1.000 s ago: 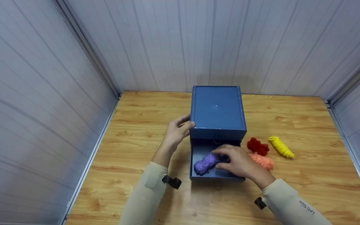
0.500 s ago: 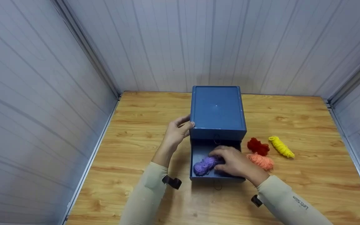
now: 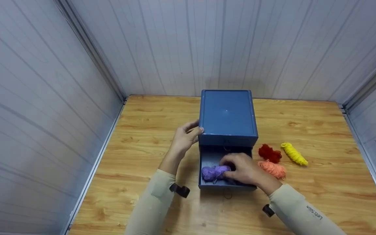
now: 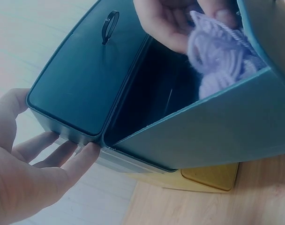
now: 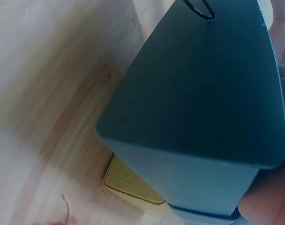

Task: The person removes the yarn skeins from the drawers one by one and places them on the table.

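A blue drawer cabinet (image 3: 226, 112) stands on the table with its upper drawer shut and a lower drawer (image 4: 213, 126) pulled out toward me. Inside that lower drawer lies a skein of purple yarn (image 3: 212, 173). My right hand (image 3: 243, 168) reaches in and holds the yarn's right end between thumb and fingers; in the left wrist view its fingertips touch the looped strands (image 4: 222, 58). My left hand (image 3: 183, 138) rests against the cabinet's left side, the thumb at the top front corner and the fingers extended along the side, as the left wrist view shows.
Right of the cabinet lie skeins of dark red yarn (image 3: 269, 153), coral yarn (image 3: 273, 169) and yellow yarn (image 3: 294, 153). A yellow drawer front (image 5: 133, 180) shows beneath the blue drawer. Panel walls (image 3: 188, 49) enclose the wooden tabletop (image 3: 148, 130) at the back and sides.
The purple skein has turned from slanting to lying nearly level across the drawer. My right hand moved slightly left with its fingers on the yarn. My left hand stayed in place.
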`<action>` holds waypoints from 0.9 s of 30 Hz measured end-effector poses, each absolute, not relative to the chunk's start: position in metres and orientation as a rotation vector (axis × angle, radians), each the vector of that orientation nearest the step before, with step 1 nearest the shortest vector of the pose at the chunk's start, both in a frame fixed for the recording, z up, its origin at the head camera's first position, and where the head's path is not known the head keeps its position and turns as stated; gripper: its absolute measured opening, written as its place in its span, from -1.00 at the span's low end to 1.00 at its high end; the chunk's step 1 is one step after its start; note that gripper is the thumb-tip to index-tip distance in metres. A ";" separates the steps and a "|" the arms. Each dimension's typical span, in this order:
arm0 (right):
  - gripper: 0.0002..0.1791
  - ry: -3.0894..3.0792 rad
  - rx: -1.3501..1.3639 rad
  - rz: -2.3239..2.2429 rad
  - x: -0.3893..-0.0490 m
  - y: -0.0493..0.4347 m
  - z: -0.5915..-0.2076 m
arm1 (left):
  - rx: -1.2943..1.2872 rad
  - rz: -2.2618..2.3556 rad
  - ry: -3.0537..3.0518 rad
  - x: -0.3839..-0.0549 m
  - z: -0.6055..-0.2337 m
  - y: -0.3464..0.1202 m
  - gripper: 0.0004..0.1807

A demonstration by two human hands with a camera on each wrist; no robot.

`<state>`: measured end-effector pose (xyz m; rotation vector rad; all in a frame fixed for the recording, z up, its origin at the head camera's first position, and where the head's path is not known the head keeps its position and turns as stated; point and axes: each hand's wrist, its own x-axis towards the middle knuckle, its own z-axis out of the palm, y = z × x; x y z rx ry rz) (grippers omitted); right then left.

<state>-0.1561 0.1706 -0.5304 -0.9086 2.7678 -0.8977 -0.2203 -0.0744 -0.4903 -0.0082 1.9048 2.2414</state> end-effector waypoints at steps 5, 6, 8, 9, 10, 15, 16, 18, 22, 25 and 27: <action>-0.77 2.734 -0.930 -1.024 -0.155 0.174 -0.530 | -0.005 2.242 1.908 -0.220 -0.491 -0.074 -0.43; -0.77 2.721 -0.932 -1.051 -0.155 0.174 -0.530 | -0.007 2.242 1.909 -0.220 -0.491 -0.074 -0.44; -0.77 2.698 -0.929 -1.102 -0.154 0.176 -0.528 | -0.012 2.241 1.904 -0.220 -0.491 -0.075 -0.43; -0.77 2.689 -0.922 -1.125 -0.154 0.177 -0.527 | -0.014 2.241 1.903 -0.220 -0.491 -0.075 -0.43; -0.77 2.683 -0.923 -1.147 -0.154 0.178 -0.526 | -0.010 2.239 1.902 -0.220 -0.491 -0.074 -0.43; -0.76 2.677 -0.948 -1.220 -0.153 0.184 -0.519 | -0.008 2.244 1.883 -0.220 -0.490 -0.074 -0.42; -0.75 2.678 -0.956 -1.232 -0.152 0.185 -0.518 | -0.008 2.246 1.880 -0.220 -0.490 -0.074 -0.42; -0.75 2.684 -0.955 -1.248 -0.152 0.188 -0.515 | -0.016 2.251 1.876 -0.220 -0.491 -0.074 -0.43; -0.73 2.690 -0.952 -1.315 -0.149 0.195 -0.509 | -0.020 2.248 1.885 -0.220 -0.491 -0.074 -0.43; -0.72 2.694 -0.971 -1.381 -0.147 0.202 -0.506 | -0.020 2.246 1.890 -0.220 -0.491 -0.074 -0.42; -0.71 2.701 -0.979 -1.419 -0.145 0.207 -0.505 | -0.019 2.245 1.894 -0.220 -0.491 -0.074 -0.42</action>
